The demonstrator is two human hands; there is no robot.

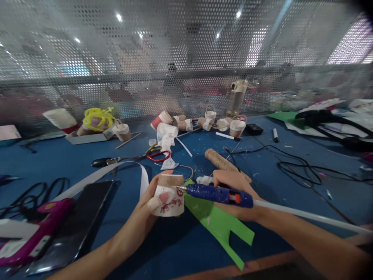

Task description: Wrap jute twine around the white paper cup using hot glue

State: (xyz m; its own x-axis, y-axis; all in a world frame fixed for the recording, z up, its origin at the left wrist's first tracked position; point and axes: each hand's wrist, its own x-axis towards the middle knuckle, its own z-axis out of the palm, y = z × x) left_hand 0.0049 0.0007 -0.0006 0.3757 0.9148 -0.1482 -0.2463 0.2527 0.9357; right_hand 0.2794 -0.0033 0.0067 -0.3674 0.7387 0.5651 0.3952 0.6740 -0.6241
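Observation:
My left hand (151, 200) is closed around a small paper cup (170, 196), white with a red flower print and a band of brown twine round its upper part. My right hand (236, 186) grips a blue hot glue gun (217, 193) with an orange trigger. Its metal nozzle touches the cup's side just below the twine band. A white glue stick (305, 216) sticks out of the gun's back toward the right. Both hands hover over a green cut paper shape (221, 225) on the blue table (291, 186).
A twine roll (221, 163) lies just behind my right hand. Scissors (128, 158), white tape and several decorated cups (204, 122) sit farther back. A dark phone (72, 225) and a pink tool (35, 233) lie left, black cables (300, 167) right. A perforated metal screen (186, 58) closes the far side.

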